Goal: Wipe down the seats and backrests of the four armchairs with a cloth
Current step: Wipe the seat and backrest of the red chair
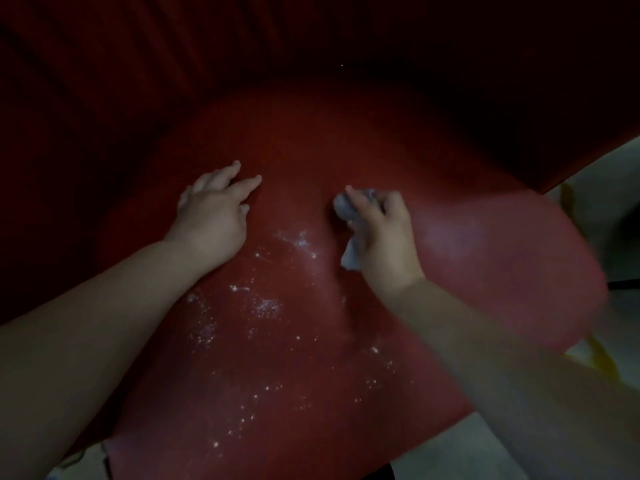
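A red armchair seat [304,341] fills the view, with its dark red backrest [173,81] rising behind it in shadow. White dusty specks [263,306] are scattered over the middle and front of the seat. My right hand [384,237] grips a crumpled grey cloth [346,206] and holds it against the seat near the back. My left hand [211,209] rests on the seat to the left, fingers spread and straight.
A pale floor [450,452] shows past the seat's front right corner. Light-coloured and yellow material [595,362] lies at the right edge. The surroundings are dim.
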